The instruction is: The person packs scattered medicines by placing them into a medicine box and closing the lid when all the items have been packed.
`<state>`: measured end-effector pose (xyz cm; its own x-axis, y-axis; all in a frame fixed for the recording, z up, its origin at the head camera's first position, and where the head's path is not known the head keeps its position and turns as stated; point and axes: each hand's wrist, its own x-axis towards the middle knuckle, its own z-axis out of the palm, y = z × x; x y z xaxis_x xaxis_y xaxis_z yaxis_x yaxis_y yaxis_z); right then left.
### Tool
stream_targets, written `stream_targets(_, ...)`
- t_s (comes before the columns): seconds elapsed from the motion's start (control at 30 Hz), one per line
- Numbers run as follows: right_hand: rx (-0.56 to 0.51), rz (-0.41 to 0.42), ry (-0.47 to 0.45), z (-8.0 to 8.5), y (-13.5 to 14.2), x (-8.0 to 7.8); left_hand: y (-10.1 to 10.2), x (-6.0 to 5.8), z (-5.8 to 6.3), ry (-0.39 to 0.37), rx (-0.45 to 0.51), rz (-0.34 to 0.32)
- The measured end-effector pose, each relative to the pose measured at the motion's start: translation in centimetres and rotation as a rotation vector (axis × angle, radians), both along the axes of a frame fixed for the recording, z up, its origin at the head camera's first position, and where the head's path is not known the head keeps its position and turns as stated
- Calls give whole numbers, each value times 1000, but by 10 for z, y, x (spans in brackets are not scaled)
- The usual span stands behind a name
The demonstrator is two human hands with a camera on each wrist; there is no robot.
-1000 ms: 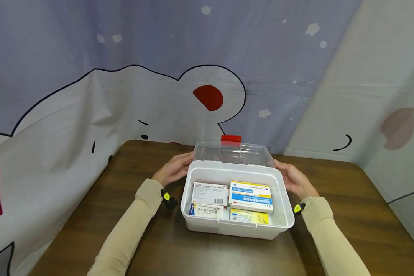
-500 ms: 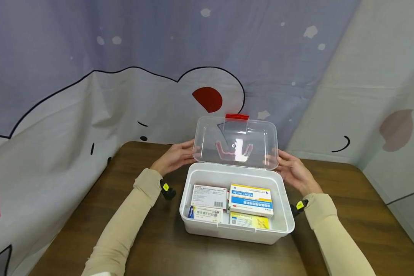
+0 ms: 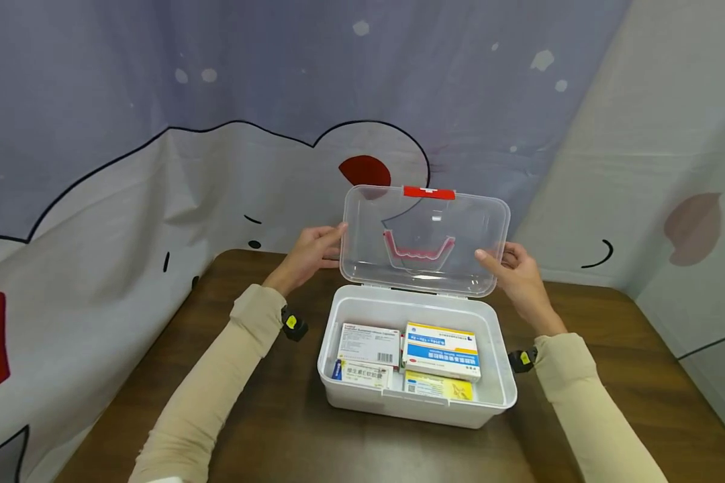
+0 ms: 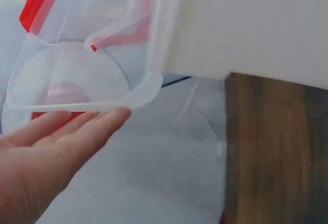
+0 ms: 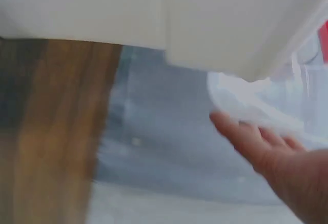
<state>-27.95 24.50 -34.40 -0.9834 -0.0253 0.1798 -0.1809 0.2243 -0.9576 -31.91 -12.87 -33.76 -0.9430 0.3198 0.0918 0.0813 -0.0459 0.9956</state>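
A white storage box (image 3: 362,402) stands on the table, its clear lid (image 3: 368,215) raised upright on the rear hinge. The lid has a red latch (image 3: 429,193) and a pinkish handle (image 3: 419,255). My left hand (image 3: 305,258) touches the lid's left edge with extended fingers, also seen along the lid edge in the left wrist view. At the lid's right edge, my right hand (image 3: 522,285) has its thumb over the inner face and its fingers behind. Inside the box lie several medicine boxes, including a white one (image 3: 368,343) and a blue-and-white one (image 3: 440,352).
A brown wooden table (image 3: 266,416) carries the box. Behind it hangs a printed curtain (image 3: 248,181) in grey-blue and white, close behind the raised lid. A black wrist camera (image 3: 294,325) is strapped to the left wrist.
The lid has swung up and forward from leaning back behind the box to upright. Both hands have risen with it, and the right thumb has come over the lid's face.
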Motion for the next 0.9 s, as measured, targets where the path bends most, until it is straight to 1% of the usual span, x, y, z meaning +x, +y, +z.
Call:
stream_targets(0.03,59,-42,34,3,-3,2,1,1,2,4,-2,16)
stream_targets(0.1,141,-112,104,9,-8,5,1,3,7,7,-2,47)
stream_targets(0.2,178,-195,238,21,-18,11,0,7,14,34,-15,72)
stream_targets(0.27,226,-256,343,28,-24,13,-1,10,18,58,-24,69)
stream_targets(0.37,319,-321,493,38,-32,16,-4,13,21,103,-50,44)
stream_targets(0.43,394,-343,581,43,-36,16,-6,14,21,123,-57,35)
stream_targets(0.5,454,-355,651,46,-41,16,-8,15,21,139,-56,34)
stream_targets(0.6,493,-378,710,48,-45,15,-9,14,19,148,-38,32)
stream_targets(0.77,534,-428,739,48,-48,17,-9,16,19,167,-40,23)
stream_targets(0.83,571,-431,758,48,-49,19,-9,18,19,173,-42,19)
stream_targets(0.9,618,-409,783,49,-50,22,-10,21,18,181,-33,6)
